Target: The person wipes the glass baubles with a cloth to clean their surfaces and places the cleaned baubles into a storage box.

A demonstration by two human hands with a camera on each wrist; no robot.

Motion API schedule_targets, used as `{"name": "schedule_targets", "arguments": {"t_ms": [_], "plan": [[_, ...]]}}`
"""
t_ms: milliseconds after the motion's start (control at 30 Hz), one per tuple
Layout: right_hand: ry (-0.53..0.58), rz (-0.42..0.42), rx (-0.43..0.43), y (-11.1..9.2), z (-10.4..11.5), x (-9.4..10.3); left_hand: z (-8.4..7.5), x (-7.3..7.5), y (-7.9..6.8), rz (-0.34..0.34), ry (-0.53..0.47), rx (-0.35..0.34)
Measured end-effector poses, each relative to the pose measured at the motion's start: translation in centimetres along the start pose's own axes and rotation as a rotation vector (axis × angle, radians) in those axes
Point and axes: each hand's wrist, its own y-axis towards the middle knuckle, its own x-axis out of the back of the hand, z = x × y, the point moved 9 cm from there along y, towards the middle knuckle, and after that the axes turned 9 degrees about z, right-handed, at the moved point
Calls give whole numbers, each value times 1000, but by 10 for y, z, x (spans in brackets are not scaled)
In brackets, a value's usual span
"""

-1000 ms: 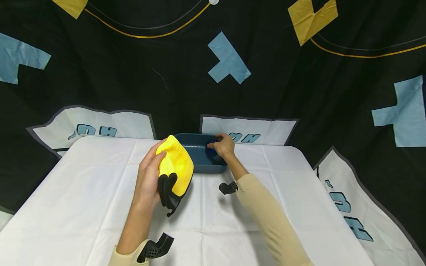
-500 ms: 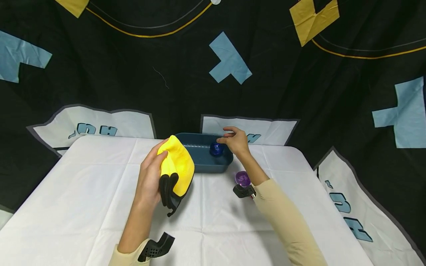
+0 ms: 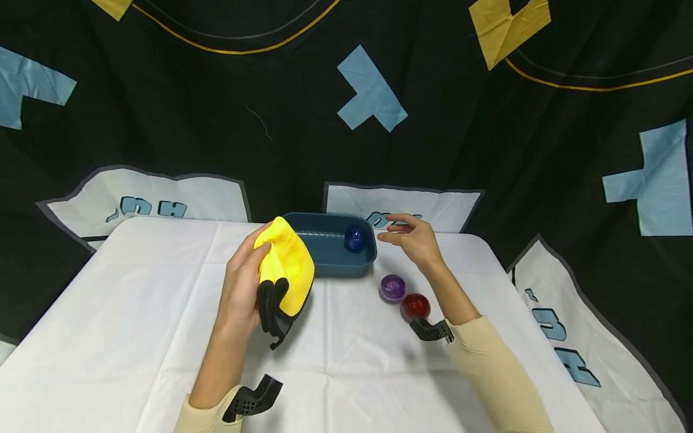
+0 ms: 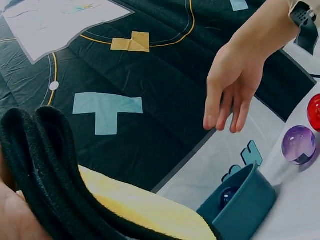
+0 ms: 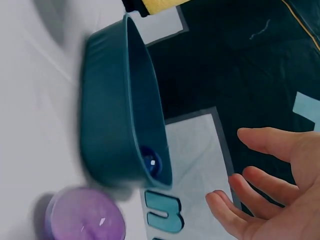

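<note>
Beside the blue bin (image 3: 341,269), right hand (image 3: 418,242) hung released, fingers parted; left hand (image 3: 241,287) grasped yellow-black cloth (image 3: 289,264).

Blue dark-edged ltrs on white panels of blk backdrop (image 3: 303,138): L panel (image 3: 216,195) has an H (image 3: 172,208) + rounded ltr (image 3: 135,205), U or n, can't tell; R panel (image 3: 576,331) same pair. Ctr panel (image 3: 449,210) ltrs part hidden. Small marks unreadable.

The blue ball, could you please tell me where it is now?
In the head view, the blue ball sits inside the dark teal tray, near its right end, beyond the purple ball.
</note>
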Motion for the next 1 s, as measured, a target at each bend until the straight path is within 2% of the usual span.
{"name": "schedule_targets", "arguments": {"t_ms": [200, 367, 600, 800, 1000], "plan": [[-33, 51, -71, -16, -20, 13, 2, 0, 1, -12, 12, 15], [-85, 99, -127, -32, -42, 23, 5, -5, 4, 17, 16, 36], [-132, 192, -165, -53, -71, 24, 9, -6, 6, 3, 40, 49], [-105, 273, -169, -65, -89, 27, 12, -7, 6, -3, 34, 58], [-34, 395, -159, -69, -106, 23, 13, -8, 5, 0, 38, 59]]}}
